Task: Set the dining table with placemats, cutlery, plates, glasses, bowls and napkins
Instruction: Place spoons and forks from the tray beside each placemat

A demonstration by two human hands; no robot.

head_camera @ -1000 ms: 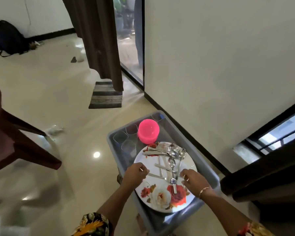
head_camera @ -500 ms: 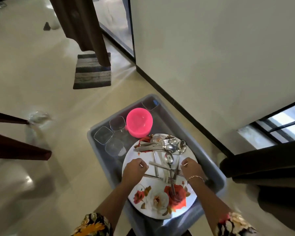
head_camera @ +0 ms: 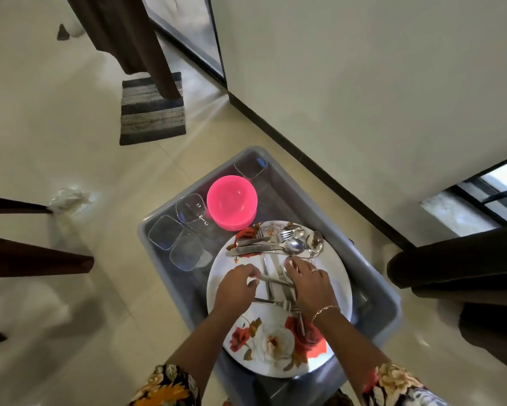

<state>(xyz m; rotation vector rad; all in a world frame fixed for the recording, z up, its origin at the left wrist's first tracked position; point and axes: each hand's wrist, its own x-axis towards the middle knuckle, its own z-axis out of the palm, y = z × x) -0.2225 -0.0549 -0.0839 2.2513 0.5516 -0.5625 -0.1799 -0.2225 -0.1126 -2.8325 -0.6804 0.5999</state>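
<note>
Head view: loose steel cutlery (head_camera: 275, 247) lies in a heap on a round white plate with red and cream flowers (head_camera: 338, 276), at the near end of a grey plastic tub (head_camera: 310, 206). The left hand (head_camera: 237, 288) has its fingers curled and pinches one steel handle. The right hand (head_camera: 307, 285) lies across the heap with fingers stretched almost straight, pressing on the pieces and gripping none that I can see.

I count at least three spoons and two forks, with knives among them; the tangle hides the full number. One plate shows, and any beneath it are hidden. Toward the tub's far end stand four clear square glasses (head_camera: 165, 232) and a stack of pink plastic bowls (head_camera: 231, 200), at least two.

Judging by this, the task has barely begun: everything sits in the tub, no table shows, and neither placemats nor napkins are in sight. Beyond the tub a striped doormat (head_camera: 152, 108) lies on the floor.
</note>
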